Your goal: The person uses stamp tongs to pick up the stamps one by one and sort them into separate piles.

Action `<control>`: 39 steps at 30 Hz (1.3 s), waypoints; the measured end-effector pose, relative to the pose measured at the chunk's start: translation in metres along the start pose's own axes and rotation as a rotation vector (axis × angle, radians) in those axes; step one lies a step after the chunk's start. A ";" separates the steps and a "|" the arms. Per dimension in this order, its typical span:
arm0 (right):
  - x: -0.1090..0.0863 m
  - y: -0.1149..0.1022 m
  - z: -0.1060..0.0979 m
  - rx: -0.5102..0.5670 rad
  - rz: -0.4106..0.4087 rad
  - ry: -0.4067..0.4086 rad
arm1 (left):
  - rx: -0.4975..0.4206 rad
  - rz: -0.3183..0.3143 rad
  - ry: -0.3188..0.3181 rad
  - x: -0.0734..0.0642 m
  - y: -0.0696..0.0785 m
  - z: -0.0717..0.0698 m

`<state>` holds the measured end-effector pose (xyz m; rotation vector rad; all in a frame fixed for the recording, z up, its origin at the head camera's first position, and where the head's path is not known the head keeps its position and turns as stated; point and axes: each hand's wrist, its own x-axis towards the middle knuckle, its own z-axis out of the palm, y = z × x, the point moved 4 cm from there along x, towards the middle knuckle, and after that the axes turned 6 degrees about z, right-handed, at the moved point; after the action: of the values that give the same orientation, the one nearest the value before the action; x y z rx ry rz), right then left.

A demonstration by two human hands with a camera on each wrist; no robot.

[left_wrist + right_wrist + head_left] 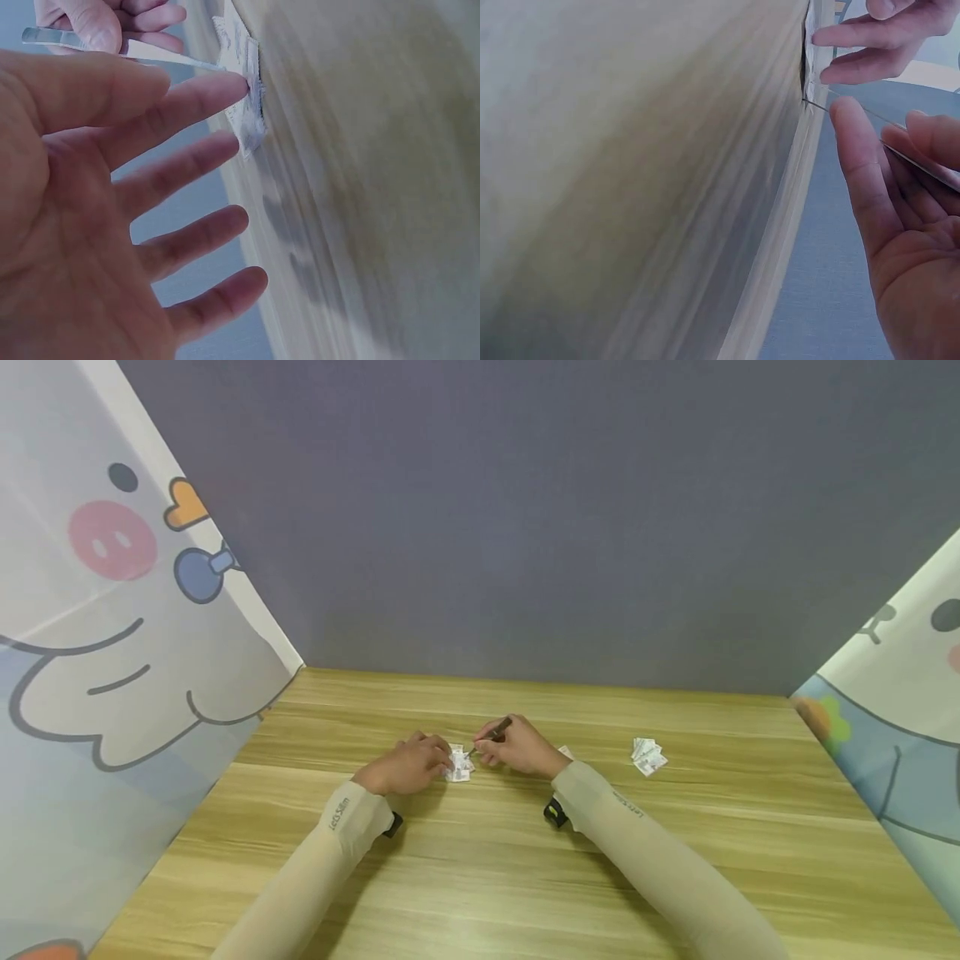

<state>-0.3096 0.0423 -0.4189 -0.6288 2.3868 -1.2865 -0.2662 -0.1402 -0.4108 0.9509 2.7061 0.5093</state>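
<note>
My right hand (525,747) holds metal tweezers (150,51) between thumb and fingers. The tips of the tweezers reach a small loose pile of white printed paper pieces (459,767) on the wooden table. From the other side, my left hand (408,766) rests its index fingertip on these papers, as the left wrist view shows; its other fingers are spread and nearly straight. In the right wrist view the papers (808,45) appear edge-on, so whether the tips pinch one is unclear.
Another fanned cluster of paper pieces (648,757) lies to the right on the table (465,877). One white scrap (566,751) shows partly behind my right wrist. A grey panel (495,527) stands at the back, with cartoon-printed panels (150,635) at the sides.
</note>
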 end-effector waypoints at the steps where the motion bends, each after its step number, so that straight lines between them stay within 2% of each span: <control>1: 0.000 0.000 0.000 0.002 -0.005 0.001 | -0.004 0.005 0.001 0.000 0.000 0.000; 17: -0.005 -0.001 0.001 0.012 -0.105 0.025 | -0.010 -0.028 -0.021 -0.001 0.000 0.007; 26: -0.006 -0.005 0.002 0.023 -0.096 0.009 | -0.005 -0.023 -0.039 -0.002 0.000 0.006; 32: -0.005 -0.004 0.005 0.080 -0.089 -0.004 | -0.017 -0.037 -0.044 -0.002 0.001 0.005; 39: -0.012 -0.005 -0.002 0.099 -0.094 0.011 | -0.050 -0.021 -0.005 -0.003 0.002 0.004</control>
<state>-0.2995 0.0472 -0.4126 -0.7129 2.3104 -1.4410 -0.2617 -0.1400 -0.4134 0.9082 2.6830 0.5671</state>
